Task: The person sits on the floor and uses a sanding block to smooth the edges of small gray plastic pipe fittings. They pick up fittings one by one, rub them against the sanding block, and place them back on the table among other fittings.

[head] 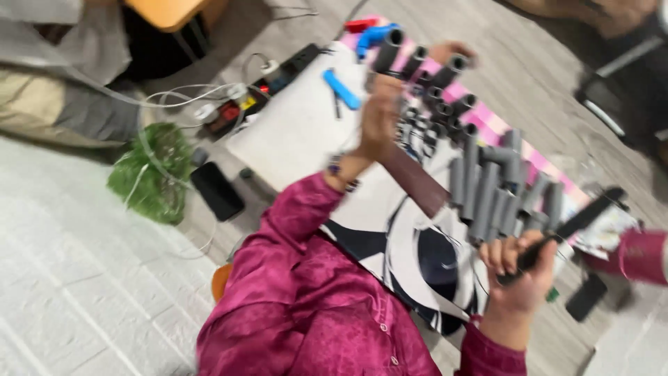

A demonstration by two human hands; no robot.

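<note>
The picture is blurred and tilted, so fine detail is hard to read. The left hand [379,115] is raised over the middle of the scene with its fingers curled around the near end of a cluster of grey tubes [435,87], whose open mouths point up and away. The right hand [518,271], lower and nearer the camera, is closed in a fist around a black rod-like tool [570,226] that slants up to the right. Just above that hand stands a second bunch of grey tube pieces [487,191], packed side by side; whether the knuckles touch them cannot be told. Both arms wear magenta sleeves [292,278]. Under the tubes lies a sheet with a black-and-white pattern [410,257] and a pink-striped edge. Farther off, a blue handle-shaped piece [342,89] rests on a white board [292,136]. To the left on the floor sit a black phone [217,190], a green mesh bundle [149,174] and a power strip [285,69] with white cables.
</note>
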